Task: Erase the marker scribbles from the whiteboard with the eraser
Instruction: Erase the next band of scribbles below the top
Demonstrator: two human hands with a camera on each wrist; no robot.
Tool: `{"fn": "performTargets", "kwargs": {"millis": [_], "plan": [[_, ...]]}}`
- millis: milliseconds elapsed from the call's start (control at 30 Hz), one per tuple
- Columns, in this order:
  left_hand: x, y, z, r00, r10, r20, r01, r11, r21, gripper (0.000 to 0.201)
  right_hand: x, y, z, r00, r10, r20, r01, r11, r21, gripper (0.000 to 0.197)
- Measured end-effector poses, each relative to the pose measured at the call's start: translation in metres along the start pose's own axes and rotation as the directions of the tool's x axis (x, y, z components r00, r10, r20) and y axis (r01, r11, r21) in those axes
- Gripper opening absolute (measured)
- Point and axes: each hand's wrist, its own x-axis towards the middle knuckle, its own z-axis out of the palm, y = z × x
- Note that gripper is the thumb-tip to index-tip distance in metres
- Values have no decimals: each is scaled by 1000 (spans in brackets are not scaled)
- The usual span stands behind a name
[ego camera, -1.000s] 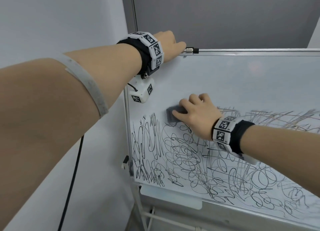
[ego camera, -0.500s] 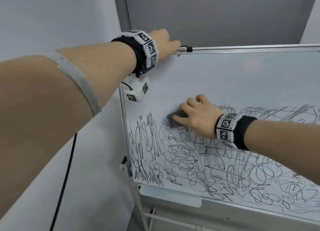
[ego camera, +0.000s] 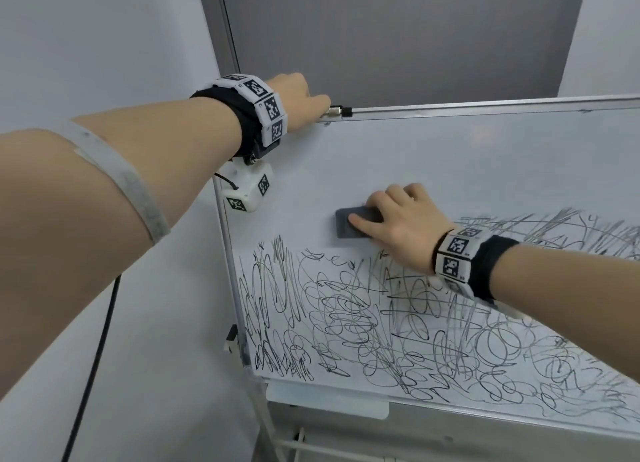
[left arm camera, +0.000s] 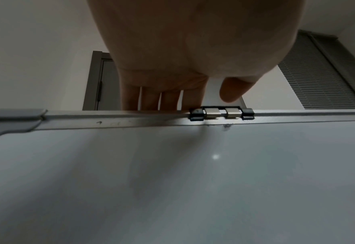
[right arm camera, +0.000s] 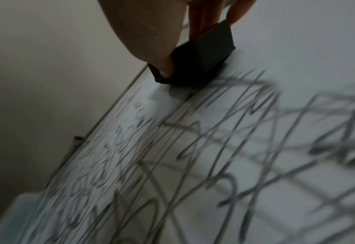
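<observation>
A whiteboard (ego camera: 450, 171) stands tilted before me, its lower half covered in black marker scribbles (ego camera: 363, 323). My right hand (ego camera: 398, 222) grips a dark grey eraser (ego camera: 349, 224) and presses it flat on the board just above the scribbles' upper edge. The right wrist view shows the eraser (right arm camera: 201, 61) pinched between thumb and fingers, with blurred scribbles (right arm camera: 214, 148) below it. My left hand (ego camera: 298, 98) grips the board's top metal frame near the left corner. In the left wrist view its fingers (left arm camera: 162, 97) hook over the top frame (left arm camera: 109, 116), beside a metal clip (left arm camera: 221, 113).
A pale tray (ego camera: 325, 401) hangs under the board's bottom edge, above the stand's legs (ego camera: 270, 430). A black cable (ego camera: 93, 364) hangs down the white wall to the left. A dark grey panel (ego camera: 398, 39) rises behind the board.
My right hand has slid the eraser a little up and right across the board's upper scribble edge, leaving a wiped strip. The left hand keeps its hold on the top frame.
</observation>
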Motion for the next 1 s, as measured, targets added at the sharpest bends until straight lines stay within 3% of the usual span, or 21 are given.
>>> {"fn": "performTargets", "kwargs": {"millis": [133,300,367,533,767,900,1000], "plan": [[0,6,0,1000,-3,8,3,1000,5,45,1,14,-4,999,32,-39,-32,999,17,52],[-3,10,-2,1000,-3,15,3,1000,18,45,-33,1,9,980,-181,85,181,983,5,54],[-3,9,-2,1000,-10,10,9,1000,22,46,-23,12,1,984,-154,87,156,988,-10,53],[0,10,-1,999,-26,21,25,999,37,46,0,42,-30,999,50,5,-50,998,31,40],[-3,9,-3,999,-37,7,36,998,54,52,-58,16,-7,979,-150,135,148,989,25,53],[-4,28,-12,990,-49,130,31,990,136,60,-41,40,-27,995,-58,84,58,998,1,51],[-2,54,-16,977,24,213,-47,994,102,67,-37,58,-44,997,4,71,-3,1000,-5,46]]}}
